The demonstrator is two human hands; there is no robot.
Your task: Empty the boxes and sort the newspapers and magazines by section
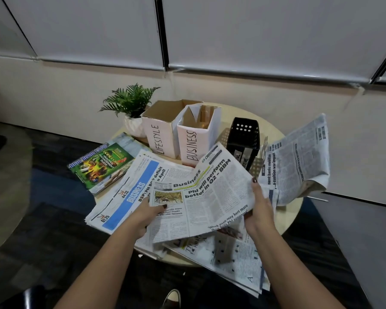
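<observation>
Crowding round table (290,221), boxes (163,139), plant (130,101)

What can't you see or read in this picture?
All in the head view:
- White cardboard box marked BUSINESS: its bottom is hidden by its own walls.
- Black perforated plastic bin: its labels are partly covered by the held Business newspaper page.
- Newspapers at the table's near edge: blurred, with headlines covered by that page.
- Left hand and right hand: fingers tucked under the page.

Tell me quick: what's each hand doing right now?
Left hand: holding the business newspaper by its left edge.
Right hand: gripping the same newspaper's right edge.
</observation>
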